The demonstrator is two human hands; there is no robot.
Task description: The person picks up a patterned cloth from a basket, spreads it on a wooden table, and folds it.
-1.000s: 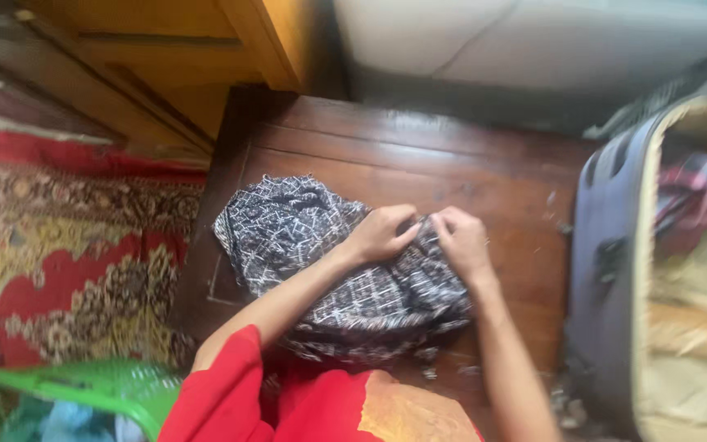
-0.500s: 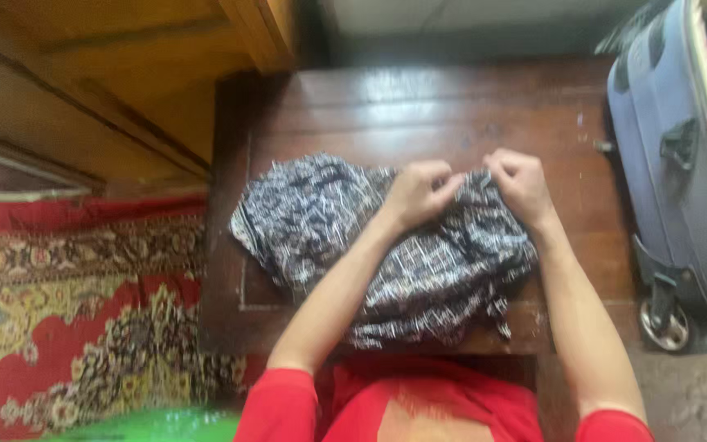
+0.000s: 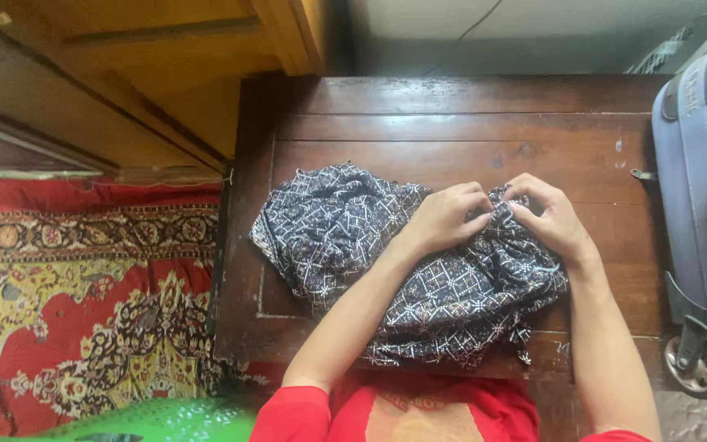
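Observation:
A dark navy cloth with a white geometric print (image 3: 345, 229) lies crumpled on a low dark wooden table (image 3: 452, 123). My left hand (image 3: 448, 217) pinches a bunched fold of it near the table's middle. My right hand (image 3: 550, 217) grips the same bunched edge just to the right, fingertips almost touching the left hand's. The rest of the cloth spreads to the left and toward me, hanging slightly over the near edge. My sleeves are red.
A blue-grey wheeled suitcase (image 3: 701, 205) stands against the table's right side. A red patterned carpet (image 3: 83, 303) covers the floor at the left. Yellow wooden furniture (image 3: 149, 74) is at the upper left. A green plastic item (image 3: 165, 419) shows at the bottom left.
The view has shifted, so the table sits more centred and the suitcase further right. Both hands keep their hold on the cloth's bunched edge, close together.

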